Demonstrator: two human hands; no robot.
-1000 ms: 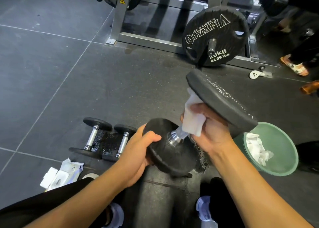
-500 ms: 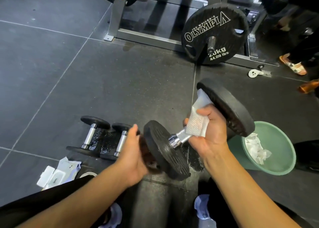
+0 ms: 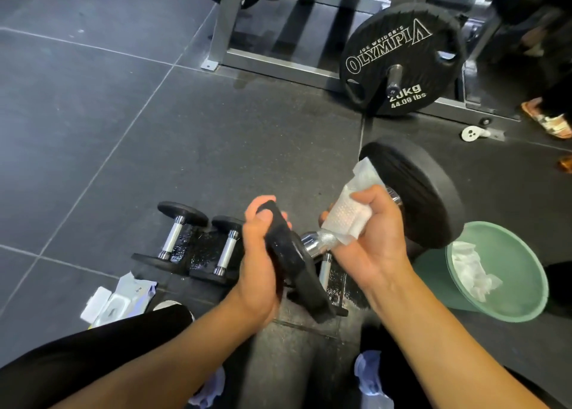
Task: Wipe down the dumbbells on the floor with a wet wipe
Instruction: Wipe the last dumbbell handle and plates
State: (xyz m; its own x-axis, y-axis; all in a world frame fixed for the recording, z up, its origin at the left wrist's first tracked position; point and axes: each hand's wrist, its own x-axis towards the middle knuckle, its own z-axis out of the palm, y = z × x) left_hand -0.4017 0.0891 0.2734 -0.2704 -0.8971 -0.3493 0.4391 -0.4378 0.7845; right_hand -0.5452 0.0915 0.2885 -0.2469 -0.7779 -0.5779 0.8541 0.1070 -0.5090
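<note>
Large dumbbell tilted in my grasp, far head raised above floor. My left hand: fingers curled over rim of near head. My right hand: fingers clamped on wet wipe wrapped round chrome handle. Two small dumbbells lie on floor, left. Weight plate behind reads "JOE WEIDER'S OLYMPIA", "20kg", "44.09 lbs". Green bin right, holding crumpled wipes.

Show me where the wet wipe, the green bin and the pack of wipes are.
wet wipe (image 3: 346,219), head view: its dimpled middle.
green bin (image 3: 523,288), head view: bare inner wall.
pack of wipes (image 3: 117,303), head view: its white top.
</note>
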